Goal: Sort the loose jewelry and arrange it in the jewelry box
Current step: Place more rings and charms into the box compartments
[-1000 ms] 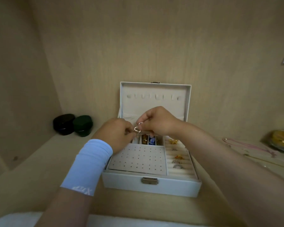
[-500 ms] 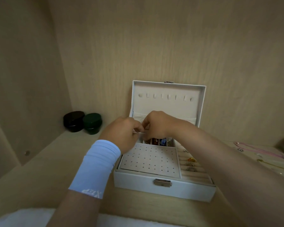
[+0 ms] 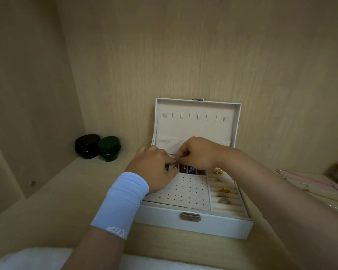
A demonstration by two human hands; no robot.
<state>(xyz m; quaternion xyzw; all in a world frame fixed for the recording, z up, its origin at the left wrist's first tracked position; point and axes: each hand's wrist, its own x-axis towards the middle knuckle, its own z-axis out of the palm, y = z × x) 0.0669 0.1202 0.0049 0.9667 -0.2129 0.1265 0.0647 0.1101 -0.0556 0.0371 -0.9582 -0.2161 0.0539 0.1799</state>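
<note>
Head cam: both yr hands meet over back row of the open white rectangular jewelry box.
L hand pinches small silver hoop just above back-left compartment; R hand fingers curl at same spot, can't tell if gripping. Gold & silver rings sit in right-side slots; pink cord necklace lies on light wooden shelf right of box.

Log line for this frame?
left hand: holds small silver hoop over back compartments | right hand: curled beside it, grip unclear | jewelry box: open
</note>
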